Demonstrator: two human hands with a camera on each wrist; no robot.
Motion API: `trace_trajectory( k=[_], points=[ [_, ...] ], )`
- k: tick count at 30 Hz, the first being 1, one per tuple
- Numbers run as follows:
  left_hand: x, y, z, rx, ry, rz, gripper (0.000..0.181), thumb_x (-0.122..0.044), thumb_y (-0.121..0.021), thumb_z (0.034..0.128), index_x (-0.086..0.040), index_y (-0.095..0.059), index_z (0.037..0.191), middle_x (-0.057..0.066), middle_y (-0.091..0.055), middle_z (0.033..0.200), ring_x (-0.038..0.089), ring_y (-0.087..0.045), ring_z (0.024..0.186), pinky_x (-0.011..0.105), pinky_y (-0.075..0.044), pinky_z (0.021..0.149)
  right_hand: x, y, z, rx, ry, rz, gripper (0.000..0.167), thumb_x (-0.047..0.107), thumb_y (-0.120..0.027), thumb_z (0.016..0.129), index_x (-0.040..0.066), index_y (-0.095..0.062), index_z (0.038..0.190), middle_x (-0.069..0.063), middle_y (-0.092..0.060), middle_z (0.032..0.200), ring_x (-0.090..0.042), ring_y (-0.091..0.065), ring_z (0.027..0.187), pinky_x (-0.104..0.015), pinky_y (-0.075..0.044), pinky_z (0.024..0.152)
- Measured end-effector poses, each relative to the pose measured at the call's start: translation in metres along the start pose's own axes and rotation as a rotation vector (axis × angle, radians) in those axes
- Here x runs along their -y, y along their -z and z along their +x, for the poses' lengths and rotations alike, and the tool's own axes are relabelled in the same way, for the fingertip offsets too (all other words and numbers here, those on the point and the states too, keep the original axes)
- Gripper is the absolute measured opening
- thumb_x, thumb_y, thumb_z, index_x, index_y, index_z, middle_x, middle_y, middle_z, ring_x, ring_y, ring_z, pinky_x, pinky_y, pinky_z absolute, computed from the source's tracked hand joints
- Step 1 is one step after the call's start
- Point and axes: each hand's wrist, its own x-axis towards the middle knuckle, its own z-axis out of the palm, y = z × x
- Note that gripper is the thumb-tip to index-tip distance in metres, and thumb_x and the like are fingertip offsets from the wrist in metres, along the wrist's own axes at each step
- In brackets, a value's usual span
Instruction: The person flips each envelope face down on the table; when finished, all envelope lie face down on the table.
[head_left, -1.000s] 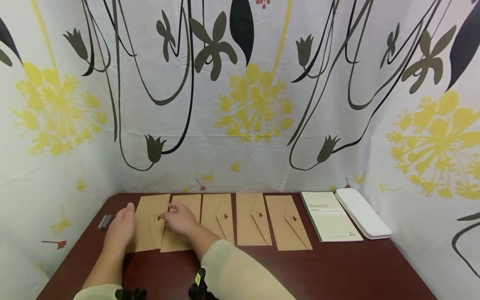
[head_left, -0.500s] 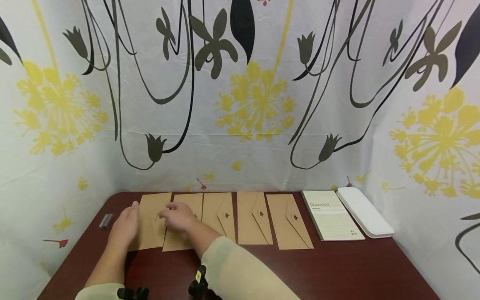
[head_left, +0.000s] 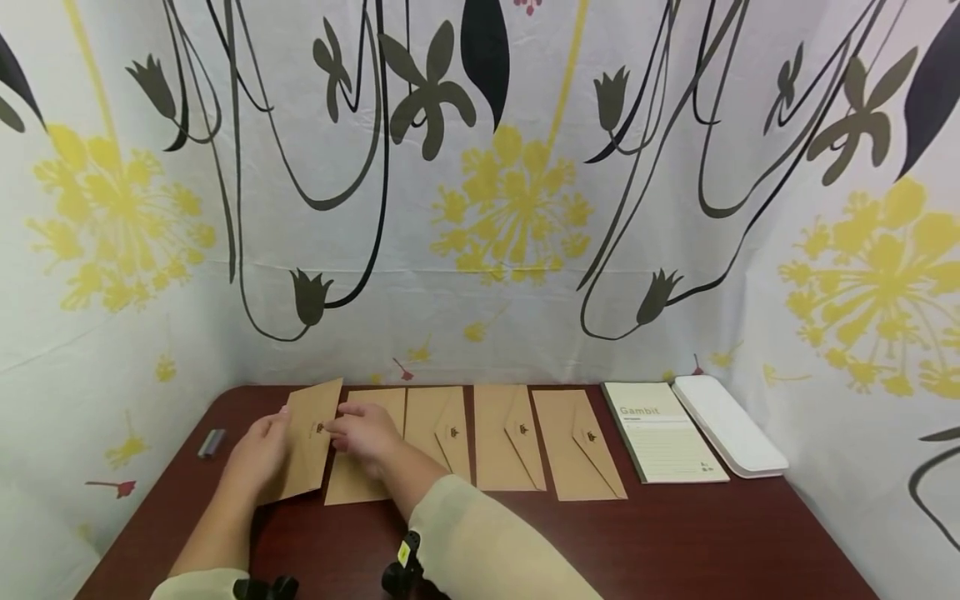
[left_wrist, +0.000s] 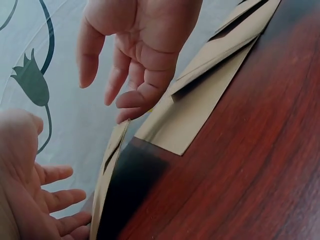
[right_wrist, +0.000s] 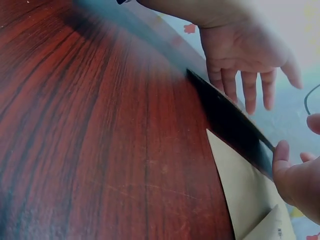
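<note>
A brown paper envelope [head_left: 306,450] at the left end of a row of envelopes is tilted, its right edge raised off the dark red table [head_left: 675,542]. My left hand [head_left: 258,454] is at its left edge, fingers straight against it and thumb apart in the right wrist view. My right hand [head_left: 367,435] is at the raised edge. In the left wrist view, the lower fingers of this right hand [left_wrist: 145,45] bend loosely and touch the envelope's edge [left_wrist: 111,155], while the thumb stays away. A second envelope [head_left: 352,490] lies flat partly under the right hand.
Three more envelopes, a middle one [head_left: 442,408] among them, lie in line to the right. Beyond them are a notepad [head_left: 663,433] marked "Gambit" and a slim white case [head_left: 727,425]. A small grey block [head_left: 212,443] lies at the left. Patterned cloth [head_left: 510,333] hangs behind.
The leftmost envelope lay flat before; its right side has now risen so that it tilts. My left hand has shifted slightly to the right. The other things have stayed put.
</note>
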Motion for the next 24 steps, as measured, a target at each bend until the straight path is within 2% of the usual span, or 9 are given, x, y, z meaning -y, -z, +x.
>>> trace_trajectory(
  k=[4, 9, 16, 20, 24],
  points=[
    [-0.005, -0.003, -0.002, 0.039, -0.028, -0.004, 0.104, -0.079, -0.009, 0.1037, 0.003, -0.023, 0.168, 0.033, -0.019, 0.174, 0.057, -0.017, 0.159, 0.071, -0.018, 0.129, 0.002, 0.001, -0.002, 0.021, 0.028, 0.011, 0.048, 0.007, -0.072, 0.096, -0.001, -0.064, 0.142, -0.010, -0.076, 0.122, -0.018, -0.071, 0.091, -0.036, -0.064, 0.087],
    [-0.014, -0.008, -0.009, 0.101, -0.036, -0.087, 0.104, -0.083, -0.022, 0.1021, -0.004, -0.023, 0.169, 0.028, -0.020, 0.176, 0.052, -0.024, 0.160, 0.069, -0.027, 0.127, 0.004, 0.002, -0.005, 0.059, 0.039, 0.049, 0.049, 0.001, -0.072, 0.094, 0.002, -0.066, 0.142, -0.010, -0.074, 0.134, -0.014, -0.072, 0.093, -0.031, -0.062, 0.082],
    [-0.021, -0.010, -0.016, 0.200, -0.103, -0.216, 0.082, -0.065, -0.042, 0.1094, -0.011, -0.028, 0.169, 0.024, -0.023, 0.177, 0.047, -0.029, 0.160, 0.068, -0.037, 0.123, 0.008, -0.002, -0.011, 0.118, 0.052, 0.074, 0.053, -0.003, -0.074, 0.093, 0.010, -0.067, 0.144, -0.004, -0.075, 0.131, -0.017, -0.074, 0.109, -0.040, -0.064, 0.096],
    [-0.023, -0.008, -0.021, 0.205, -0.102, -0.330, 0.074, -0.056, -0.047, 0.1115, -0.014, -0.029, 0.170, 0.020, -0.027, 0.176, 0.041, -0.035, 0.159, 0.064, -0.042, 0.122, 0.011, -0.005, -0.014, 0.151, 0.055, 0.057, 0.051, -0.002, -0.074, 0.093, 0.015, -0.069, 0.141, -0.001, -0.075, 0.129, -0.016, -0.073, 0.110, -0.042, -0.063, 0.098],
    [-0.026, -0.006, -0.022, 0.170, -0.087, -0.367, 0.068, -0.050, -0.050, 0.1118, -0.015, -0.034, 0.168, 0.017, -0.037, 0.172, 0.035, -0.048, 0.149, 0.055, -0.052, 0.115, 0.012, -0.007, -0.015, 0.170, 0.056, 0.055, 0.052, -0.002, -0.074, 0.094, 0.017, -0.069, 0.142, 0.000, -0.074, 0.130, -0.016, -0.072, 0.109, -0.047, -0.062, 0.102]
  ],
)
